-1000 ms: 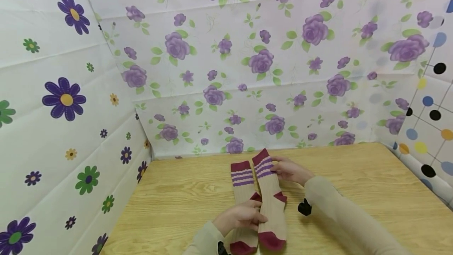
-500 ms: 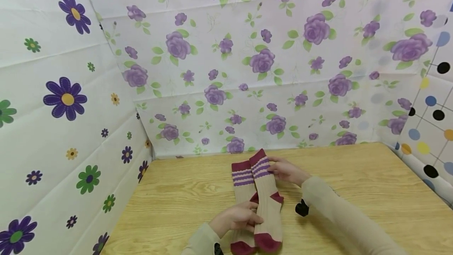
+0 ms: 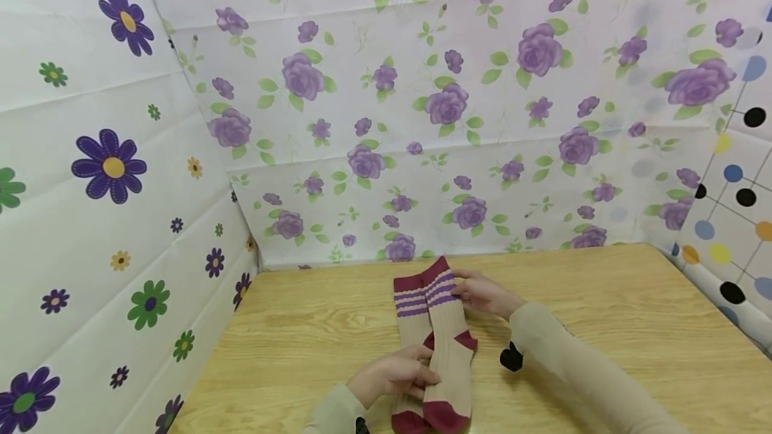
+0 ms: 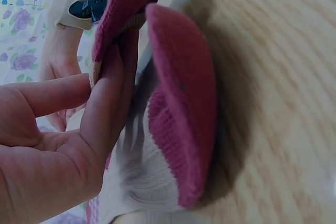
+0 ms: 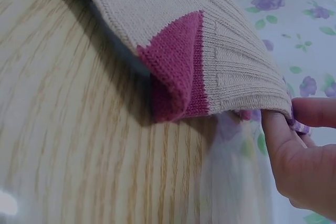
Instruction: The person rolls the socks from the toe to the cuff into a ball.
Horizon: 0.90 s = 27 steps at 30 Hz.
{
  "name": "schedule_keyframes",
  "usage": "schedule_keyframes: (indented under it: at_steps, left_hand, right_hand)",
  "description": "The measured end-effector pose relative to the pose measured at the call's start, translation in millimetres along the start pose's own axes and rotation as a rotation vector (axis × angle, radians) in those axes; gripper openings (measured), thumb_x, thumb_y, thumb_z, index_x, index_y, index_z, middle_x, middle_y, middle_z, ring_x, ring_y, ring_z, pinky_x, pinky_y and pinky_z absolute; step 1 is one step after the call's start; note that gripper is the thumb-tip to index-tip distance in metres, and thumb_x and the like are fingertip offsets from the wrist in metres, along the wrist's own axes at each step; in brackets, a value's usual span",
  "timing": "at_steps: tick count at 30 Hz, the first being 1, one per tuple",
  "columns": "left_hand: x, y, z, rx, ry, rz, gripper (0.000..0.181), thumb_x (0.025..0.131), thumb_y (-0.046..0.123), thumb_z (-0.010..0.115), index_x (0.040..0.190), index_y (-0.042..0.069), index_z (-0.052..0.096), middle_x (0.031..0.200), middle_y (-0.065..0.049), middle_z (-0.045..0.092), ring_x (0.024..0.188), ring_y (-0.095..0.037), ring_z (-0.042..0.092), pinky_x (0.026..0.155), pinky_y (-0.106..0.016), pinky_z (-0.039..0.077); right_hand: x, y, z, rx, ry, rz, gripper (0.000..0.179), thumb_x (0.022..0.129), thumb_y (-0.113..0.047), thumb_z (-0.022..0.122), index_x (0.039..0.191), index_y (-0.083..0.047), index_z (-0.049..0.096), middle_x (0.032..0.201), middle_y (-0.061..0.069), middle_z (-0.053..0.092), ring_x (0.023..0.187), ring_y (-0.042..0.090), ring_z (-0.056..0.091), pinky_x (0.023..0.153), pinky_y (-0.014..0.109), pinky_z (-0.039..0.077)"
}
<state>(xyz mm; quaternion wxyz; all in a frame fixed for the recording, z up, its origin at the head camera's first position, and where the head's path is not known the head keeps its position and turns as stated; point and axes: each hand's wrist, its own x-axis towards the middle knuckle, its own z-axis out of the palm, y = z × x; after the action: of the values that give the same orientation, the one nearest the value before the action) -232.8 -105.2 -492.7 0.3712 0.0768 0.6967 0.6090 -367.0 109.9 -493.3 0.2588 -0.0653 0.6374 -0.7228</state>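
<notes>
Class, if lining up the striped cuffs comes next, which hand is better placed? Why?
Probably the right hand: it pinches the top sock by its purple stripes; the left hand holds it nearer the toe.

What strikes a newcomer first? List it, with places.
Probably two beige knitted socks with burgundy toes and purple stripes, overlapping at the head view's lower middle. The left hand pinches the upper one's foot, the right hand its striped cuff. Next, the white sheet printed with purple roses behind the light wooden table.
</notes>
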Motion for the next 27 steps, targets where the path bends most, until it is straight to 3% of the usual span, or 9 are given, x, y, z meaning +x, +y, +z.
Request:
schedule_keyframes:
  at_steps: [16,27]
  left_hand:
    - [-10.4,-6.6,-8.3,-0.009,-0.016,0.020,0.035,0.089,-0.002,0.056,0.123,0.002,0.055,0.099,-0.009,0.070,0.088,-0.018,0.068,0.068,-0.029,0.055]
    - [-13.6,-12.1,-13.6,-0.033,-0.002,0.014,0.040,0.088,-0.003,0.056,0.128,-0.002,0.053,0.101,-0.008,0.070,0.089,-0.018,0.068,0.073,-0.030,0.057]
  right_hand:
    - [4.8,1,9,0.016,-0.022,-0.011,0.063,0.092,0.007,0.045,0.150,0.003,0.019,0.120,0.013,0.061,0.098,0.017,0.063,0.084,0.031,0.054]
    - [10.9,2,16,0.034,-0.043,-0.019,0.065,0.092,0.008,0.045,0.150,0.003,0.019,0.118,0.011,0.061,0.100,0.017,0.063,0.087,0.032,0.053]
